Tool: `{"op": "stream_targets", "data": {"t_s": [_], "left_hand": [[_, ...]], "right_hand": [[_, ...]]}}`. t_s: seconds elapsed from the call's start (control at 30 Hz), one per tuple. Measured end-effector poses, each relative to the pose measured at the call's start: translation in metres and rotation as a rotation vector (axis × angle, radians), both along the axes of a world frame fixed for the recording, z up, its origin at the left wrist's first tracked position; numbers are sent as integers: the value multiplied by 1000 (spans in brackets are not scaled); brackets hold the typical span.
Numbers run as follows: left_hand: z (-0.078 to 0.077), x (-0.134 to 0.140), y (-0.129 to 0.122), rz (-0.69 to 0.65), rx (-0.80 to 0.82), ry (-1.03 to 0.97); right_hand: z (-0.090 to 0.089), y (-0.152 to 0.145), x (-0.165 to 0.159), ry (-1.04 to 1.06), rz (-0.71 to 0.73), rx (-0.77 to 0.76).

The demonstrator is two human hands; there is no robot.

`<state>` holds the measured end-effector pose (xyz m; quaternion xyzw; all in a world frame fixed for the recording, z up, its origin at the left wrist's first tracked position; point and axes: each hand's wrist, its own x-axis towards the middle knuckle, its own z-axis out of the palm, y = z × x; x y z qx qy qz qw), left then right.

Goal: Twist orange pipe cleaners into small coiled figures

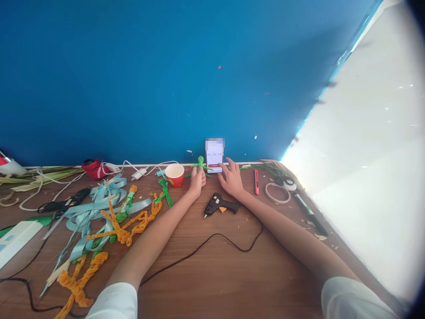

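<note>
The fingers of the left hand [197, 180] are clamped on the lower part of a small green figure [201, 161], which stands upright above the tabletop beside the phone. The fingers of the right hand [233, 180] are spread apart at the phone's lower right; whether a fingertip touches the screen I cannot tell.

Largest is the deep blue wall [159, 71], dotted with small pale and orange flecks and shaded toward the upper right. A bright white surface [372, 155] slants down along the right side. The brown wooden tabletop [212, 274] runs along the foot of the wall, its grain showing most plainly between the forearms.

On the left lies a tangled heap of light blue ribbon [109, 190], with twisted orange figures [78, 283] on and around it, and a white power strip [20, 241] near the picture's edge. A black glue gun [217, 203] rests between the arms, its dark cord [212, 236] curving over the wood. A red paper cup [175, 180] stands just beside the left hand. The phone [212, 160] leans against the wall, screen lit. Smaller are the red cutter [256, 182] right of the right hand and pale scraps [320, 237] near the tabletop's right edge.
</note>
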<state>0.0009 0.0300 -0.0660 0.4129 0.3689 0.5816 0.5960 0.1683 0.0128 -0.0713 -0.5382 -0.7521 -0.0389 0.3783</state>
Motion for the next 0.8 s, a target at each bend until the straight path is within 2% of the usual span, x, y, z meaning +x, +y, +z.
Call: {"op": "stream_targets", "data": {"t_s": [0.13,0.37,0.8], "left_hand": [[-1,0,2,35,2,-32],[-5,-1,5,42,6,-29],[0,-1,2,40,18,-50]], "right_hand": [[-4,3,-1,-42,-55,1],[-11,9,-2,-80,-21,-71],[-8,10,0,12,14,-127]]}}
